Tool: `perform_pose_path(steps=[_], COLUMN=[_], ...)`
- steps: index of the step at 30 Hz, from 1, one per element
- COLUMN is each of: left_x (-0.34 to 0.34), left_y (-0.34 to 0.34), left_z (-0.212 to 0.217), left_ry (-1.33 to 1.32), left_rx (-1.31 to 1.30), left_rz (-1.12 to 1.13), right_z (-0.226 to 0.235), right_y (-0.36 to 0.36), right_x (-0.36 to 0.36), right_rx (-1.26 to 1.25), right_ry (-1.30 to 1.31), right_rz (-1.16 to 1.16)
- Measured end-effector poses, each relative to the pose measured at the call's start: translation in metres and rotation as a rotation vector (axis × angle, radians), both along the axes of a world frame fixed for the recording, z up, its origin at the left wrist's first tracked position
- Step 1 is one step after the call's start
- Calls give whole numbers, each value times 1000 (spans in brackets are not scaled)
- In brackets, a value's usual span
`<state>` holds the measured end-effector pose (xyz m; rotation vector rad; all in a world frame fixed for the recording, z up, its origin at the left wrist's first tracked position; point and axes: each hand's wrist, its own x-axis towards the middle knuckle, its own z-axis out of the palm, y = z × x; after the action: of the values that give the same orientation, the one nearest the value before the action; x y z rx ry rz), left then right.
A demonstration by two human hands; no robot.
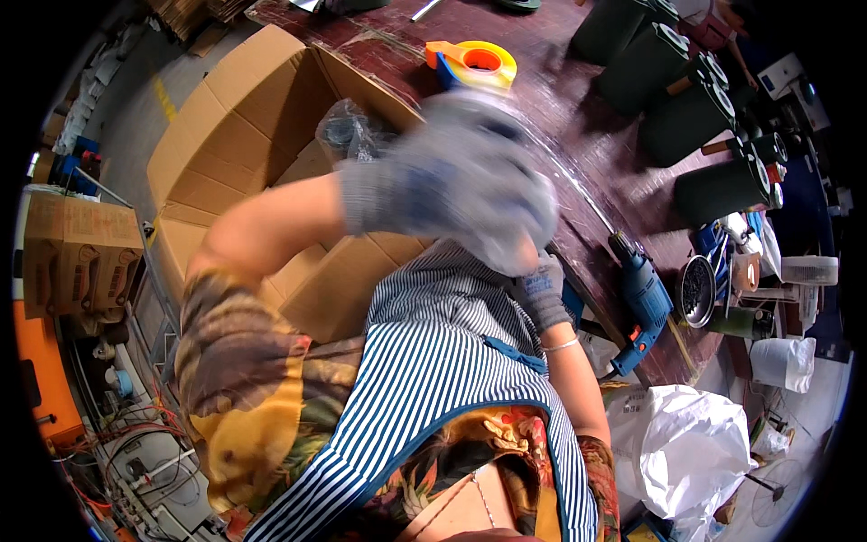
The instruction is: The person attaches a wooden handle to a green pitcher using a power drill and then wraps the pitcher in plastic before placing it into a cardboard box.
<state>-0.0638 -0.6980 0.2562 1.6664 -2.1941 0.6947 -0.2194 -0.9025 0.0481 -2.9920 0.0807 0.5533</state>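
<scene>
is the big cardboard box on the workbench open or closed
Open. The cardboard box has its flaps spread outward, and a clear plastic bag shows inside. The blurred, gloved left hand hides part of the opening.

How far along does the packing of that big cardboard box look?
Done: the large open brown cardboard box already holds at least one clear plastic-wrapped dark item. In hand: nothing visible; the blurred, grey-gloved left hand is raised over the box edge, the gloved right hand is by the striped apron. Left: flaps stand open, the orange tape dispenser sits unused, and dark green rolls wait on the table.
</scene>
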Motion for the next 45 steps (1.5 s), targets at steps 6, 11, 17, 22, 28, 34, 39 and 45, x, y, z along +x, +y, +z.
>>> perform_pose_path(steps=[6,11,17,22,28,34,39,45], left_x=[58,104,276,363,378,221,108,19], left_y=[304,324,203,185,156,96,-84,-191], left_z=[15,-15,-200,-346,-249,-79,-38,-56], left_ry=[1044,505,165,655,147,-76,391,1682], left_rx=[-207,62,439,-27,761,106,-4,231], left_rz=[1209,1475,1358,1594,1462,1437,443,-50], right_z=[39,41,31,40,77,161,174,147], right_y=[57,59,30,10,-20,-238,-455,-304], right_x=[42,46,21,-2,-33,28,13,20], right_rx=[709,591,466,410,461,31,-240,-405], right_ry=[-644,-587,-470,-374,-547,-1437,-1132,-1552], right_rz=[181,177,9,-13,-165,-643,-841,-519])
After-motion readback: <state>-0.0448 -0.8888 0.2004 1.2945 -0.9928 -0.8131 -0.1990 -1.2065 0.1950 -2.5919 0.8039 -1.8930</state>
